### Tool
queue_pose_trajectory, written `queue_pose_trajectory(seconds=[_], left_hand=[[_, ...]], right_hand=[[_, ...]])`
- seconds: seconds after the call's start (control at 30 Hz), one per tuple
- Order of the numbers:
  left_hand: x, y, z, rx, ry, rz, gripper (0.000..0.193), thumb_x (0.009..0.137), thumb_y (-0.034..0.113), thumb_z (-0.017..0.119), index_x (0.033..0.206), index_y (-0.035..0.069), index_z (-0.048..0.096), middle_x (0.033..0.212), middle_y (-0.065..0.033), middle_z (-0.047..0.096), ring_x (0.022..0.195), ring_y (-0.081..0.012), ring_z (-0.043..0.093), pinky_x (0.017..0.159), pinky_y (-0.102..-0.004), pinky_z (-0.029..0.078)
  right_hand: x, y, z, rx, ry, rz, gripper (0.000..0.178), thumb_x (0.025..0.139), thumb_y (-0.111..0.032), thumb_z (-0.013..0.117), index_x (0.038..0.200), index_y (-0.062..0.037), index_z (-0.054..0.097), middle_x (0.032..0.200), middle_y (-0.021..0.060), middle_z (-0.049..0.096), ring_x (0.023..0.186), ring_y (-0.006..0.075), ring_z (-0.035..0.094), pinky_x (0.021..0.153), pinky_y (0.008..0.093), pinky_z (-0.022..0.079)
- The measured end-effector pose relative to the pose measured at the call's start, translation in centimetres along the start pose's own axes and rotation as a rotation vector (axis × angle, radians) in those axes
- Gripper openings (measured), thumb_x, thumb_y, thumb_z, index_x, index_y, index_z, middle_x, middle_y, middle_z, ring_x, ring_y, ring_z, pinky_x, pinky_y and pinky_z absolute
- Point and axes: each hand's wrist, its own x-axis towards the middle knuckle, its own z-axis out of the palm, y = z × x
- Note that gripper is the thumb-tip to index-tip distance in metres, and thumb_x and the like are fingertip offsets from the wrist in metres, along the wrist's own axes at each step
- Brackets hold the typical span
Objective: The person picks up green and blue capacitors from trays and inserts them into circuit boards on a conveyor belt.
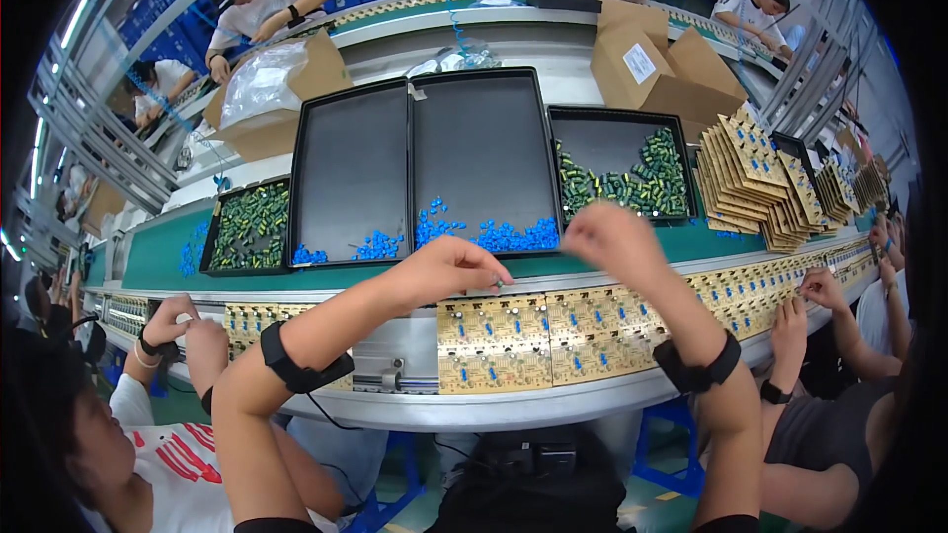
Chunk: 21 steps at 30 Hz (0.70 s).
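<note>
My left hand (456,268) hovers over the upper edge of a tan circuit board (494,345), its fingertips pinched on a small part too tiny to name. To its right, my right hand (614,245) is slightly blurred, fingers curled together at the near edge of a black tray (583,111) of green cylindrical components (647,178). Whatever those fingers hold is hidden. Blue disc-shaped components (513,235) lie along the near side of two large black trays (353,109) in front of me. The boards form a row along the rail, with blue and other small parts standing on them.
Another tray of green components (252,227) stands at the left. Stacked circuit boards (741,178) rise at the right beside an open cardboard box (652,64). A second box (267,133) holds clear plastic. Co-workers sit close on both sides, their hands (790,321) near the line.
</note>
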Motion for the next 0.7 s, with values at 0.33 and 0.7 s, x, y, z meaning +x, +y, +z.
queue_pose_trajectory(seconds=[0.33,0.7], left_hand=[[-0.9,-1.6,1.1,0.732,0.169,0.168,0.008,0.078,0.015,0.069,0.084,0.011,0.068,0.081,-0.0016,0.065,0.076,-0.0189,0.052,0.073,-0.0317,0.042],[-0.2,-3.2,3.1,1.001,0.276,0.35,0.007,0.073,0.015,0.07,0.074,0.009,0.067,0.075,-0.0035,0.058,0.079,-0.0242,0.052,0.073,-0.0363,0.043]], right_hand=[[2.9,5.9,-0.7,-0.429,-0.014,0.243,0.024,0.075,-0.025,0.073,0.082,-0.0066,0.06,0.087,0.0107,0.059,0.086,0.0295,0.06,0.069,0.0421,0.05],[1.5,6.2,0.1,-0.304,0.266,0.044,0.016,0.071,-0.011,0.073,0.077,-0.0069,0.058,0.083,0.0096,0.053,0.084,0.0293,0.057,0.071,0.0403,0.047]])
